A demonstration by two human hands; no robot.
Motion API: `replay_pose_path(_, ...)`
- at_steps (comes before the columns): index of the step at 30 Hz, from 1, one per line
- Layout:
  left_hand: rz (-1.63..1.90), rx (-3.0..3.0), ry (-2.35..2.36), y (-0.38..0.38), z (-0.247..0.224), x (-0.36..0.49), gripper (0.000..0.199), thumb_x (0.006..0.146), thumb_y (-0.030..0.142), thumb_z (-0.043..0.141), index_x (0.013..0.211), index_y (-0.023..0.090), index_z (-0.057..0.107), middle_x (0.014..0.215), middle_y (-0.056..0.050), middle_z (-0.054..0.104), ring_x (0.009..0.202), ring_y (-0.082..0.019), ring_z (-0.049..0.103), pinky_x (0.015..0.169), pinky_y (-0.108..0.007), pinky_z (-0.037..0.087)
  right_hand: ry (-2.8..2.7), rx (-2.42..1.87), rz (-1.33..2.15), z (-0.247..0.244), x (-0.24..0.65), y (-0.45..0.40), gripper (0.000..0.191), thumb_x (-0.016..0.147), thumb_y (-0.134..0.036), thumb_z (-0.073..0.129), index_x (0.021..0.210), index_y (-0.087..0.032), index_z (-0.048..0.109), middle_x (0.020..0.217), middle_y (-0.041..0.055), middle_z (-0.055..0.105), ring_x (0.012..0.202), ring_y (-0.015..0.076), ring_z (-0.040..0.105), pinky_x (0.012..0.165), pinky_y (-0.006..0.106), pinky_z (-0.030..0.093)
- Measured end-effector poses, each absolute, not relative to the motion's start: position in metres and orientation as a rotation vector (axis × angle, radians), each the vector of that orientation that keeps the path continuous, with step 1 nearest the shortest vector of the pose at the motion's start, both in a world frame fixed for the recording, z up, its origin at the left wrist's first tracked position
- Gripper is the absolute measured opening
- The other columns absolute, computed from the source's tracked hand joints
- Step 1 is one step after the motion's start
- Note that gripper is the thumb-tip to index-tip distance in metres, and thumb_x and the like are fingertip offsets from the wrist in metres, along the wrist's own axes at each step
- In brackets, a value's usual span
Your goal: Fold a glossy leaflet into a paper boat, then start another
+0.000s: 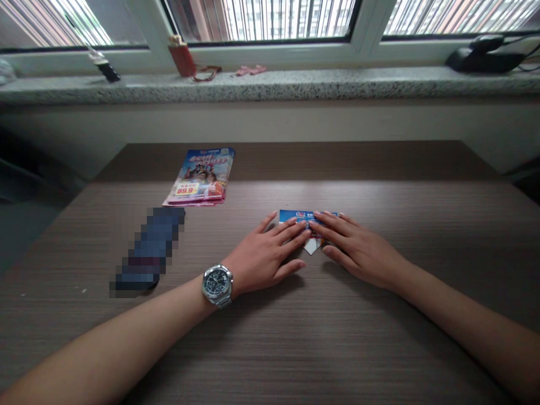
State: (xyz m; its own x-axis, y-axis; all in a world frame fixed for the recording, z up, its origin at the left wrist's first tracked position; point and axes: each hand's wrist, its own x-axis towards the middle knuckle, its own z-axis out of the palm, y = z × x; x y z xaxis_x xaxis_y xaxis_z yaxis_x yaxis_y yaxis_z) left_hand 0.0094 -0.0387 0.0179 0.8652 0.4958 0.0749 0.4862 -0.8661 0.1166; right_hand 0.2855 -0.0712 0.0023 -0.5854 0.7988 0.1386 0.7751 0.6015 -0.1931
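A small folded paper flyer lies on the table, with a blue printed strip along its far edge and a white pointed tip toward me. My left hand lies palm down across its left part, fingers stretched out. From the other side my right hand presses flat on its right part, fingers spread. Most of the flyer's middle is hidden beneath the fingers. A metal watch is on my left wrist.
On the wooden table, a stack of colourful flyers lies at the far left. A pixelated dark object is nearer. The stone windowsill holds a red case, pink items and a black device.
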Motion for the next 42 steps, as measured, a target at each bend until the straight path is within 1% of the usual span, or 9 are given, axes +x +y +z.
replay_pose_path(3,0.157,2.957,0.773,-0.040,0.018,0.010,0.063,0.108,0.056,0.029,0.160,0.021,0.030,0.166,-0.008,0.032,0.154,-0.024,0.032,0.130,-0.046,0.006,-2.609,-1.308,0.167,0.003,0.285,-0.071,0.051,0.108,-0.040,0.039,0.156,-0.025,0.042,0.165,0.0100,0.037,0.151,0.0261,0.036,0.123,0.053,0.031)
replay_pose_path(7,0.171,2.957,0.794,-0.042,0.019,0.010,0.063,0.107,0.057,0.030,0.159,0.021,0.033,0.166,-0.008,0.032,0.153,-0.026,0.033,0.129,-0.048,0.009,-2.588,-1.309,0.180,0.002,0.286,-0.070,0.050,0.107,-0.040,0.040,0.155,-0.027,0.044,0.164,0.0091,0.039,0.150,0.0252,0.037,0.123,0.052,0.032)
replay_pose_path(12,0.177,2.949,0.849,-0.046,0.025,0.009,0.058,0.108,0.056,0.031,0.157,0.026,0.037,0.162,-0.008,0.041,0.147,-0.029,0.042,0.122,-0.054,0.020,-2.578,-1.310,0.178,0.002,0.286,-0.071,0.050,0.107,-0.041,0.041,0.155,-0.028,0.044,0.163,0.0083,0.040,0.150,0.0248,0.038,0.123,0.052,0.032)
replay_pose_path(17,0.191,2.953,0.921,-0.050,0.032,0.008,0.056,0.108,0.054,0.032,0.155,0.025,0.040,0.158,-0.008,0.047,0.142,-0.030,0.049,0.116,-0.053,0.028,-2.609,-1.308,0.152,0.002,0.286,-0.070,0.050,0.108,-0.041,0.038,0.154,-0.024,0.045,0.164,0.0096,0.039,0.150,0.0261,0.038,0.123,0.053,0.033)
replay_pose_path(25,0.230,2.954,0.934,-0.048,0.034,0.010,0.054,0.108,0.053,0.033,0.152,0.023,0.045,0.151,-0.008,0.055,0.134,-0.029,0.054,0.111,-0.054,0.029,-2.603,-1.303,0.147,0.002,0.286,-0.070,0.050,0.107,-0.042,0.039,0.153,-0.024,0.046,0.163,0.0104,0.040,0.150,0.0261,0.038,0.122,0.053,0.033)
replay_pose_path(34,0.272,2.929,0.794,-0.041,0.031,0.008,0.053,0.106,0.052,0.041,0.149,0.021,0.051,0.150,-0.007,0.057,0.119,-0.031,0.057,0.104,-0.051,0.040,-2.576,-1.356,0.080,0.001,0.289,-0.069,0.049,0.106,-0.041,0.042,0.153,-0.026,0.048,0.165,0.0110,0.037,0.154,0.0291,0.028,0.123,0.057,0.028)
replay_pose_path(36,0.298,2.903,0.733,-0.039,0.031,0.008,0.052,0.106,0.050,0.042,0.149,0.021,0.051,0.149,-0.007,0.057,0.122,-0.030,0.056,0.106,-0.050,0.040,-2.555,-1.358,0.066,0.001,0.289,-0.069,0.048,0.106,-0.041,0.043,0.152,-0.028,0.048,0.165,0.0106,0.037,0.155,0.0291,0.027,0.123,0.057,0.028)
replay_pose_path(40,0.341,2.845,0.583,-0.035,0.029,0.007,0.048,0.107,0.046,0.041,0.146,0.019,0.054,0.150,-0.007,0.057,0.139,-0.027,0.049,0.120,-0.048,0.034,-2.522,-1.352,0.080,0.001,0.288,-0.069,0.049,0.105,-0.041,0.046,0.152,-0.029,0.048,0.166,0.0105,0.035,0.154,0.0306,0.028,0.122,0.058,0.029)
replay_pose_path(42,0.325,2.808,0.556,-0.034,0.028,0.006,0.048,0.107,0.045,0.042,0.144,0.018,0.056,0.151,-0.008,0.056,0.142,-0.025,0.047,0.122,-0.045,0.034,-2.514,-1.355,0.094,0.000,0.288,-0.069,0.049,0.105,-0.041,0.046,0.153,-0.029,0.048,0.166,0.0112,0.035,0.154,0.0319,0.029,0.122,0.059,0.029)
